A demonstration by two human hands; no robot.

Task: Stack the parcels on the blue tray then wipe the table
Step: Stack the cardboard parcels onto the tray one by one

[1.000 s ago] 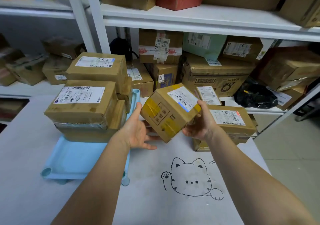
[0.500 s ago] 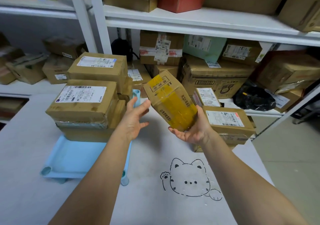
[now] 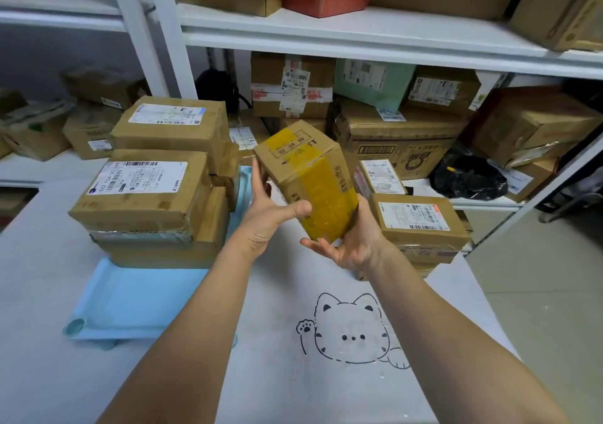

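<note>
Both hands, left hand [image 3: 266,218] and right hand [image 3: 352,244], have fingers clamped on a yellow-taped brown cardboard parcel [image 3: 306,179] beside the light-blue plastic tray [image 3: 130,296]. Several parcels already sit stacked there. One labelled box [image 3: 421,224] right of the tray remains on the counter [image 3: 293,391], and wiping is undone.

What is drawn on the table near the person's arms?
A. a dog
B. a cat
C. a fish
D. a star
B. A black outline drawing of a cat with pointed ears, stripes and a raised paw sits on the white table, just under the right forearm.
</note>
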